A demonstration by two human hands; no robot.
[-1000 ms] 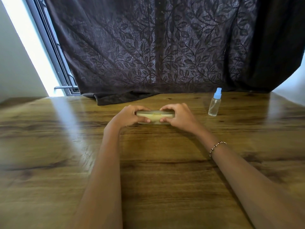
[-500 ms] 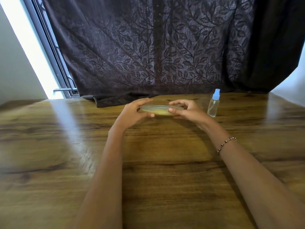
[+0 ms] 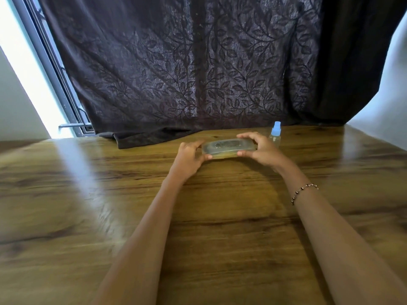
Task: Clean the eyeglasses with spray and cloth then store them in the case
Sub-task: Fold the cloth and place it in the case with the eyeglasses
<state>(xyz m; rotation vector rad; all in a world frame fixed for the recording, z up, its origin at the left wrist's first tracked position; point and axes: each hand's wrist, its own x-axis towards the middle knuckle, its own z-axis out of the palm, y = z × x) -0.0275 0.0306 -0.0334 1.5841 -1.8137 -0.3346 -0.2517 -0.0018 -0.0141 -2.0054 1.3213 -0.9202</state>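
Item one, the case [image 3: 229, 149]: a translucent, yellowish oblong box, lid closed as far as I can see, with a dark blurred shape showing through its top face. I cannot tell whether that shape is the eyeglasses. The case sits at the far middle of the table [image 3: 66, 205], held lengthwise between my two hands; whether its underside touches the wood or hangs just above it I cannot tell.

Item two, my left hand [image 3: 189, 158]: clamped on the left end of the case, thumb on the near edge, fingers curled over the far edge.

Item three, my right hand [image 3: 262, 150]: clamped on the right end of the case in the same manner, thumb near, fingers arched over the top far edge. A beaded bracelet [image 3: 304, 192] circles this wrist.

Item four, the spray bottle [image 3: 275, 135]: clear body, light blue cap, upright on the table just beyond and to the right of my right hand, partly hidden behind the fingers.

Item five, the table: wood-grain top, glossy, with a pale streak of light across its left part.

Item six, the curtain [image 3: 187, 73]: dark, leaf-patterned, hanging along the far side, its hem resting on the far edge of the table. A bright window strip [image 3: 24, 69] shows at far left.
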